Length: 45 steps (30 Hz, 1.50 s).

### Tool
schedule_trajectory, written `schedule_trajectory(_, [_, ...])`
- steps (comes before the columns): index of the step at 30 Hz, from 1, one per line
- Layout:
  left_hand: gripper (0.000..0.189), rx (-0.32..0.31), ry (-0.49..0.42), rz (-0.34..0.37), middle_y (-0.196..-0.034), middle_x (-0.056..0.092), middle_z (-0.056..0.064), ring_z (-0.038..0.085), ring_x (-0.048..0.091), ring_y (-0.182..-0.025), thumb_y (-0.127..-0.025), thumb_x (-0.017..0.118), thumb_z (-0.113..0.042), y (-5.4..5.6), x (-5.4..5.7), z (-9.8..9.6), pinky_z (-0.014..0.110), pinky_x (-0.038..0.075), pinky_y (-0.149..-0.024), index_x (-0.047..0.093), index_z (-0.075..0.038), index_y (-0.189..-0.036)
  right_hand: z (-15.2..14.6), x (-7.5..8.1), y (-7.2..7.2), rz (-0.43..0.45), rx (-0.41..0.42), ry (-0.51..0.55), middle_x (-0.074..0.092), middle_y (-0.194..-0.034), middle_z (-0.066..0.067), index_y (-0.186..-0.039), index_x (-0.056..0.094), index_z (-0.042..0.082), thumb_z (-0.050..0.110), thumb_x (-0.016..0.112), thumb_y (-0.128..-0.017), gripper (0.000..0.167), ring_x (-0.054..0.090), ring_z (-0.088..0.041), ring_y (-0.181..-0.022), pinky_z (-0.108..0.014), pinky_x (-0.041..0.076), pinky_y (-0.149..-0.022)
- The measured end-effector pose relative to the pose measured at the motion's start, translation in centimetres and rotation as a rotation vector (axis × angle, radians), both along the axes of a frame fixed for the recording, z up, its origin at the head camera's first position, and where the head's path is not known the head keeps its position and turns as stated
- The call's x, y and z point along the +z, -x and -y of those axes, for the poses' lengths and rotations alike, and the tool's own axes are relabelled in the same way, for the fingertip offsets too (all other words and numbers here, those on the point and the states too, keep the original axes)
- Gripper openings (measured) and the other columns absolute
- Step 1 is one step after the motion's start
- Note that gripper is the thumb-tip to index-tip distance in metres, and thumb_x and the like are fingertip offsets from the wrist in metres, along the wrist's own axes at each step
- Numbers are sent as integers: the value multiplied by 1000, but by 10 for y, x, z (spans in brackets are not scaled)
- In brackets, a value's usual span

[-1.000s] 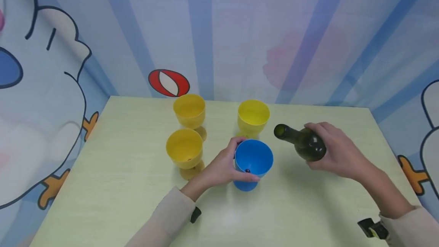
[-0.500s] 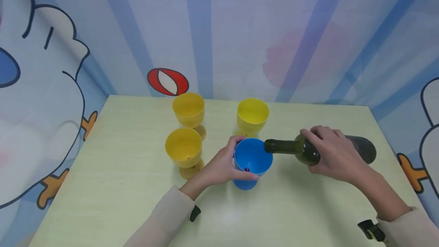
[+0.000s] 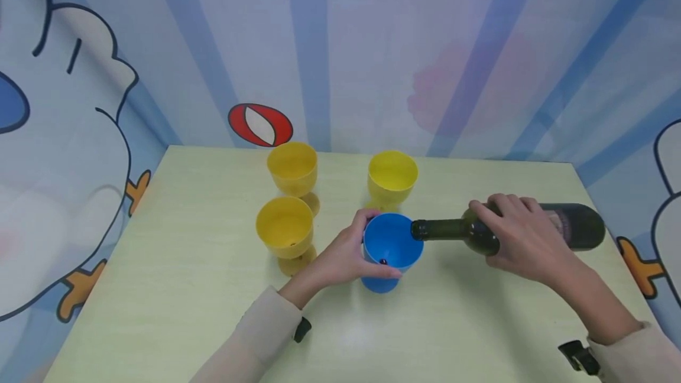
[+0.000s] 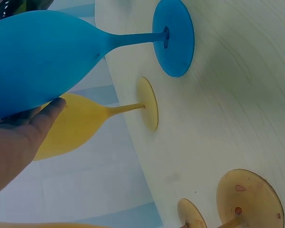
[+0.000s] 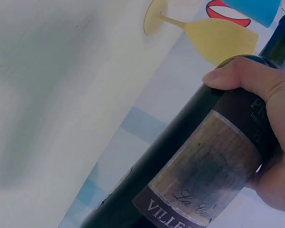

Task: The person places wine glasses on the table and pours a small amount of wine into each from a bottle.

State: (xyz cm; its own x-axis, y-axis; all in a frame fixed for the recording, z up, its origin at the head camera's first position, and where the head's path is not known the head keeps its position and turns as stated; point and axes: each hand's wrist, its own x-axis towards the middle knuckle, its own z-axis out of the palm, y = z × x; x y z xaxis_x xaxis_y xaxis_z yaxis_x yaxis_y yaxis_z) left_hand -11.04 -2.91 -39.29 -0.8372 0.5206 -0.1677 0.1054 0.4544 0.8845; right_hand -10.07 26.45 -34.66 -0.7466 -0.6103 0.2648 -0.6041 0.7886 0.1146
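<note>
Head view shows the fingers of my left hand (image 3: pixel 351 259) curled round the bowl of a blue cup (image 3: pixel 391 236), and those of my right hand (image 3: pixel 521 238) wrapped round a dark green bottle (image 3: pixel 480 238) at its shoulder. The bottle lies almost level, its mouth over the cup's right rim; I can't tell whether glass touches plastic, and I see nothing running out. My main worry is that rim: with the mouth only just inside the edge, a small drift of my right wrist could send drips down the outside and onto the worktop (image 3: pixel 186 265), or a dip of the neck could knock the cup. Its thin stem would tip easily if my left fingers loosened. A yellow cup (image 3: pixel 392 176) just behind could get nudged too, as could another yellow cup (image 3: pixel 284 226) beside my left wrist. As for looks, the blue cup is plain and smooth, with a small dark speck (image 3: pixel 383 262) inside and, in the left wrist view, a dark mark where stem meets foot. The bottle wears a scuffed brownish label (image 5: pixel 204 166) with script lettering, partly covered by my fingers.
</note>
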Motion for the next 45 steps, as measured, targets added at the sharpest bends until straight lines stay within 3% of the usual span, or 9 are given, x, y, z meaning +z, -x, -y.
schedule_trajectory(45, [96,5,2,14,-137,38,7,26,38,-123,-68,78,-40,-1,-1,-1,43,43,-90,18,-17,-140,4,16,3,-85,23,-109,50,-94,-23,-113,47,9,18,84,-44,79,51,-40,-84,-55,39,-72])
